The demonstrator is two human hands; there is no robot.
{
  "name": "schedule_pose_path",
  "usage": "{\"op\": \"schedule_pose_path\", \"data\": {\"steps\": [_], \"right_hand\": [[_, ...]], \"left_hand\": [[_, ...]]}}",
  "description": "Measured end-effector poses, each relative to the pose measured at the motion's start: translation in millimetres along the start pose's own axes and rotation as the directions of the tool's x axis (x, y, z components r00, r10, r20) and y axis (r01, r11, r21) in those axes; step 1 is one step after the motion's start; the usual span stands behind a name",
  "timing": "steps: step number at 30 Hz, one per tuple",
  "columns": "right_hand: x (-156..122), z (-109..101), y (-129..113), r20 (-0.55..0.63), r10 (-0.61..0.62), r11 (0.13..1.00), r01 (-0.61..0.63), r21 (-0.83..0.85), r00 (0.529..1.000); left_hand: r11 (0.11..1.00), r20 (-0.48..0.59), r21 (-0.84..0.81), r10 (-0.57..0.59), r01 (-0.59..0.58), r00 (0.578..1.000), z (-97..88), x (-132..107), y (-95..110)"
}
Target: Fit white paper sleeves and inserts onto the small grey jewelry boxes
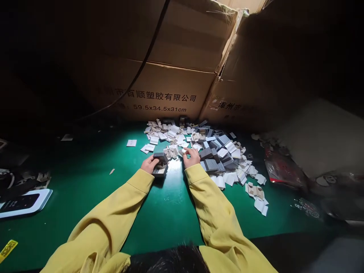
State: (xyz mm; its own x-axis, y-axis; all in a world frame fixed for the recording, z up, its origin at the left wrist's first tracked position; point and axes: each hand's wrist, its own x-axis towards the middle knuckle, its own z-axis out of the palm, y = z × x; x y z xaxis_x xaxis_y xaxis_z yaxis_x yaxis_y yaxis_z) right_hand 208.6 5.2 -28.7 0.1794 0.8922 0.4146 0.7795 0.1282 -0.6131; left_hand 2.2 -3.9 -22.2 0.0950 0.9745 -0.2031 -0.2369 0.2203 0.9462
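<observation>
My left hand is closed round a small grey hinged box that stands open on the green table. My right hand reaches into the heap just beyond it, its fingers pinched on a small white card insert. Both arms wear yellow sleeves. A pile of small grey boxes lies right of my right hand. White card pieces are scattered behind and around both hands.
Large cardboard cartons stand along the back of the table, with a black cable hanging across them. A white device with a dark screen lies at the left edge. Dark bags and a red packet sit at the right.
</observation>
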Motion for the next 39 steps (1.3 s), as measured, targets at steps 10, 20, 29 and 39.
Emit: {"op": "schedule_pose_path", "data": {"steps": [10,20,29,39], "right_hand": [[-19.3,-10.9,-9.7,0.124,0.214,0.827,-0.247,0.504,0.969],[-24.2,-19.4,-31.5,0.278,0.133,0.658,-0.295,0.693,0.951],[-31.9,-16.1,-39.6,0.380,0.023,0.754,-0.266,0.601,0.925],[-29.9,-8.6,-31.0,0.477,0.054,0.650,-0.393,0.650,0.877]], "left_hand": [[0.958,0.142,-0.152,-0.222,0.243,0.965,8.8,-16.9,14.7],[0.954,0.180,-0.094,-0.265,0.285,0.947,3.1,-14.4,9.5],[0.916,0.207,-0.057,-0.379,0.398,0.902,-5.5,1.4,-3.8],[0.927,0.233,-0.037,-0.356,0.374,0.905,-3.4,-3.0,1.5]]}}
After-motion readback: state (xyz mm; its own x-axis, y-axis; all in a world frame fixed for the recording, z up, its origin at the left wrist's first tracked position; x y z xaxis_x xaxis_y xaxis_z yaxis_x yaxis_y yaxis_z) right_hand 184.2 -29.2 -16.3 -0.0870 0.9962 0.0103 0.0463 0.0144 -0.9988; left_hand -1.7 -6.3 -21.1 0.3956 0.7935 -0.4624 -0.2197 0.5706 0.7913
